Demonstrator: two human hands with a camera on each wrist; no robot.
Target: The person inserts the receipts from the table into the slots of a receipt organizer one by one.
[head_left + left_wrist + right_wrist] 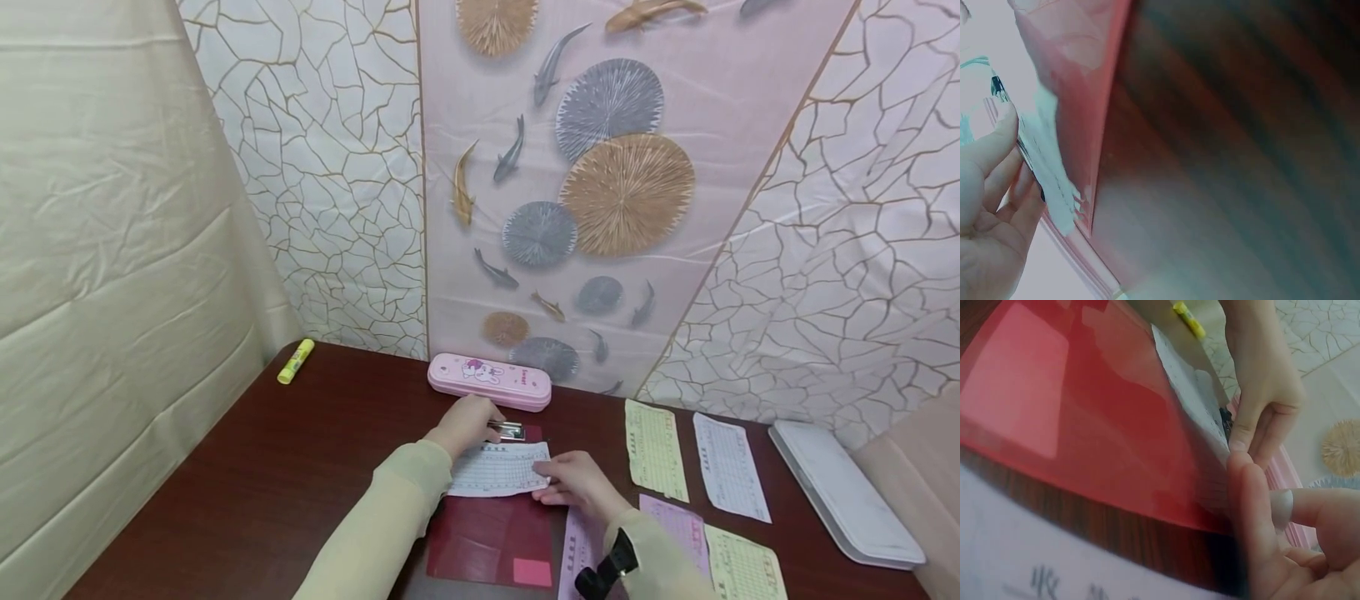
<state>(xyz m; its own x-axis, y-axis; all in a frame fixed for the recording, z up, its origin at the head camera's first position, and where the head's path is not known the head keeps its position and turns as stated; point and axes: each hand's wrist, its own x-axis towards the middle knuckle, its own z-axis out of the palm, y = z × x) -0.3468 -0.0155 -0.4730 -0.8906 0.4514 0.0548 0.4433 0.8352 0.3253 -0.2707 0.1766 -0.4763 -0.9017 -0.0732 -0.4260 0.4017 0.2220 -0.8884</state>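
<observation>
A red clipboard (480, 542) lies on the dark wooden table, with its metal clip (512, 431) at the far end. My left hand (467, 423) grips that clip, thumb above and fingers beneath in the left wrist view. Just below the clip a white printed form (495, 471) stretches across the board. Its right edge is pinched between the thumb and fingers of my right hand (573, 482). Seen from the right wrist, the form (1188, 387) rises at an angle over the red board (1116, 412), its top edge close to the clip.
Behind the clipboard sits a pink pencil case (491, 383). A yellow glue stick (296, 362) lies far left. To the right are yellow (656, 450), white (731, 467) and purple (678, 529) slips, plus a white case (847, 492). A patterned cloth hangs behind the table.
</observation>
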